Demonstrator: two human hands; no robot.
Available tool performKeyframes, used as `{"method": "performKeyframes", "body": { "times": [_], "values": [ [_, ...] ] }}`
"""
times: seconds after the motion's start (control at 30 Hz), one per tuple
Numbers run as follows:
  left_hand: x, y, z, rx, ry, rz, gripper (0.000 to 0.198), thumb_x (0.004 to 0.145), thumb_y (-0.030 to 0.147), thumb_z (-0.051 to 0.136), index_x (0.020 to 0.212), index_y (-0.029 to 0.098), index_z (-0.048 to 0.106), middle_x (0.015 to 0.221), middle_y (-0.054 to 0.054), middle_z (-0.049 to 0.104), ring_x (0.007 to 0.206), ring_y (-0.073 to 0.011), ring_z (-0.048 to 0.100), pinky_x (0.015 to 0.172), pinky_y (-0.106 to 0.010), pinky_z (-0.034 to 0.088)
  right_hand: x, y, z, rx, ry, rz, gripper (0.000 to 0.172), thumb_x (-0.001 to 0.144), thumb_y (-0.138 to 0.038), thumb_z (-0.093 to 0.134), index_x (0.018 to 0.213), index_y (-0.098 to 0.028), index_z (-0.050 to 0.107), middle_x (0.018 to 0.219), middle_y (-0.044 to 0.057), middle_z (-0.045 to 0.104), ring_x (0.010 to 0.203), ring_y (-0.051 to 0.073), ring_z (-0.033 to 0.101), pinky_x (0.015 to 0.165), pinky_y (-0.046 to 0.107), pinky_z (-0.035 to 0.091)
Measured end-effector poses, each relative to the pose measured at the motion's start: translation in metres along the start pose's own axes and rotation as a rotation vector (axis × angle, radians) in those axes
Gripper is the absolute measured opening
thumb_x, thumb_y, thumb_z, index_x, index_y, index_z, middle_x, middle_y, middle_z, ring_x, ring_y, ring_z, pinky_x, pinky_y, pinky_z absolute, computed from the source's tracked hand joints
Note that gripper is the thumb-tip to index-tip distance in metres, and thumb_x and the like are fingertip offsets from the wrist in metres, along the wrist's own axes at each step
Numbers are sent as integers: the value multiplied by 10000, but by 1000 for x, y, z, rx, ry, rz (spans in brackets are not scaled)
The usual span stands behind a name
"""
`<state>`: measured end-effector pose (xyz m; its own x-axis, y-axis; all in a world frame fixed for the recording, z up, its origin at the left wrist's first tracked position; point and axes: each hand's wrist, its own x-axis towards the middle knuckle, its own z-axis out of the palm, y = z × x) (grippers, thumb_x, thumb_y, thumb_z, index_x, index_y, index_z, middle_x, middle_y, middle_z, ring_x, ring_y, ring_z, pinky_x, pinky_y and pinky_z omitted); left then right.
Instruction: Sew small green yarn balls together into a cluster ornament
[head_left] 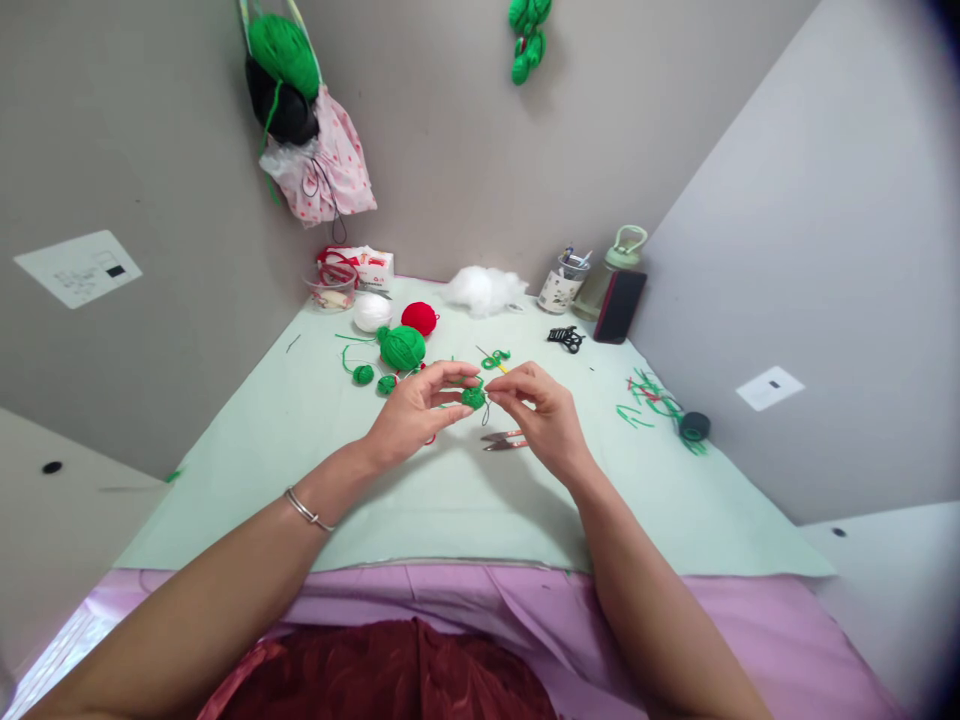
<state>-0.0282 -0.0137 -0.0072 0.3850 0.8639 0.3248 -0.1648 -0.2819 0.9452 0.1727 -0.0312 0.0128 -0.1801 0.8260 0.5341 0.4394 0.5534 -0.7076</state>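
Note:
A small green crocheted ball (473,398) sits between the thumb and fingers of my left hand (420,405), above the middle of the table. Close beside it, my right hand (541,412) pinches with thumb and forefinger at the ball's right edge; what lies in the pinch is too small to make out. A thin dark loop of cord (486,413) hangs just below the pinch. Thread snips (504,441) lie on the mat under my right hand, their handles partly covered. Behind my hands is a green crocheted strip (495,360) with a thin needle-like tool and something yellow.
Green (403,348), red (419,319) and white (373,313) yarn balls lie at back left, with small green balls (363,374) nearer. White stuffing (486,290), a pen cup (562,284), a bottle (600,285) and a phone (621,307) line the back. Yarn scraps (649,395) and black tape (694,427) lie right.

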Motion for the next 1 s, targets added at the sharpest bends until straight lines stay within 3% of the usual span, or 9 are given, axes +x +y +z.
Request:
{"method": "performKeyframes", "body": {
  "times": [0.33,0.6,0.9,1.0],
  "values": [
    [-2,8,2,-66,-27,-53,393,778,207,755,1153,186,640,1233,-111,665,1252,-273,587,1033,-444,501,4,-5,-22,36,-192,-77,261,947,-171,582,1037,-308,785,819,21,568,788,156,568,717,305,451],
    [-3,9,3,-91,-68,-79,396,782,199,753,1159,175,633,1225,-111,680,1237,-260,606,1042,-431,497,6,-3,-33,127,-306,29,223,956,-262,593,1050,-310,790,828,23,540,783,157,547,725,314,451],
    [-3,8,5,-121,-79,-86,391,774,221,769,1147,175,662,1222,-119,691,1209,-275,626,1031,-440,499,7,-3,-22,236,-252,87,174,886,-375,696,857,-207,729,834,33,606,781,166,576,726,322,476],
    [-2,8,6,-100,-58,-75,380,772,215,765,1135,176,662,1226,-116,690,1225,-271,614,1036,-433,495,5,-7,-15,245,-189,104,157,861,-341,719,821,-190,707,824,28,615,760,152,577,696,299,474]
  ]
}}
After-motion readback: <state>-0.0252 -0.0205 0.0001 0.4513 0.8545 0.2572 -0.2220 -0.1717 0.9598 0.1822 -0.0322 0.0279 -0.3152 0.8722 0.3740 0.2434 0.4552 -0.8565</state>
